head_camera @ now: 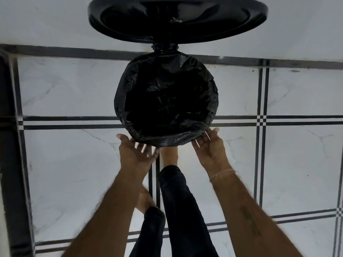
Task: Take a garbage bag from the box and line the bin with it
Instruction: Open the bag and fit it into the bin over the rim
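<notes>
Directly beyond the fingers stands one round bin (165, 143), seen from above, its mouth wholly covered by one black garbage bag (166, 101). The bag's crinkled plastic is folded over the rim all the way round and sinks into a dark hollow inside; nothing else can be made out in it. One glossy black round lid (178, 19) stands open, hinged up past the far side of the bin. Two bare hands reach toward the near rim. The left hand (137, 153) sits just below the bag's lower left edge, palm turned up, its fingers (143, 147) spread apart and touching or nearly touching the plastic. The right hand (209, 147) sits at the lower right edge, palm also open, fingers apart, tips against the bag's folded skirt. Neither hand is closed on anything. Below and between the hands, two bare feet and two dark trouser legs show on the white tiled floor (74, 173) with its black grid lines.
</notes>
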The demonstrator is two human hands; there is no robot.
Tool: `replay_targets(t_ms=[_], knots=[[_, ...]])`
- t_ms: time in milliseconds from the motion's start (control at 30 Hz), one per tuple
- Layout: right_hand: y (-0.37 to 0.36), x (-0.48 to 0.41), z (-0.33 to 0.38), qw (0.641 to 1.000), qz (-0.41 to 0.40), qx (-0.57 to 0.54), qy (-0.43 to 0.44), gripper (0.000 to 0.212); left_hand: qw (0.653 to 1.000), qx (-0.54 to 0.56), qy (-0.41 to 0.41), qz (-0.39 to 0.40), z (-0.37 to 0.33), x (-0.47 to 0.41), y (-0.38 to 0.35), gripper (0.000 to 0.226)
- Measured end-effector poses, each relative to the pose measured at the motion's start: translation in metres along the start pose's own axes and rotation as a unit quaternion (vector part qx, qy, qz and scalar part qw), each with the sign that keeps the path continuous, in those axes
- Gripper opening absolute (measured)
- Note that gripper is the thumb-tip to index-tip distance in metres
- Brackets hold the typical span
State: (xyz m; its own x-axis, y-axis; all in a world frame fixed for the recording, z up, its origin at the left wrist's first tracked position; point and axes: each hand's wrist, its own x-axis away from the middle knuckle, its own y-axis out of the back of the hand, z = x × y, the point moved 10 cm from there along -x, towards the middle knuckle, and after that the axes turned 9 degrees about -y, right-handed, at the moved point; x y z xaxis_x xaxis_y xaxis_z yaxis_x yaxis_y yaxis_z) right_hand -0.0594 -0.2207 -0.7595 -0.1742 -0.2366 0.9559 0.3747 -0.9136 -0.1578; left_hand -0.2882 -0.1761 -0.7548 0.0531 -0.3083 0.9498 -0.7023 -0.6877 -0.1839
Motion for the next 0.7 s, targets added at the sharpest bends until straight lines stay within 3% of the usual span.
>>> replay_targets(t_ms=[67,200,400,467,600,700], knots=[[0.003,0.01,-0.01,1.0,-0.002,-0.001,-0.022,0.041,0.999,0.011,0.033,0.01,0.012,0.007,0.003,0.046],[-0.002,0.013,-0.029,0.997,0.003,-0.026,-0.072,0.019,0.999,0.019,0.027,-0.007,0.021,0.004,0.001,0.021],[-0.007,0.002,-0.019,0.997,0.012,-0.06,-0.042,0.027,0.998,-0.044,0.031,-0.027,0.018,-0.015,0.007,0.006],[-0.007,0.005,-0.009,0.997,0.022,-0.068,-0.024,0.037,0.999,-0.034,0.006,-0.028,0.007,-0.015,0.009,0.018],[-0.014,0.008,0.007,0.997,0.02,-0.057,-0.041,0.035,0.999,-0.039,-0.026,0.009,-0.024,-0.003,-0.007,0.063],[-0.015,0.002,0.011,0.998,-0.018,-0.031,-0.049,0.037,0.993,-0.101,-0.051,0.014,-0.046,-0.004,-0.016,0.043]])
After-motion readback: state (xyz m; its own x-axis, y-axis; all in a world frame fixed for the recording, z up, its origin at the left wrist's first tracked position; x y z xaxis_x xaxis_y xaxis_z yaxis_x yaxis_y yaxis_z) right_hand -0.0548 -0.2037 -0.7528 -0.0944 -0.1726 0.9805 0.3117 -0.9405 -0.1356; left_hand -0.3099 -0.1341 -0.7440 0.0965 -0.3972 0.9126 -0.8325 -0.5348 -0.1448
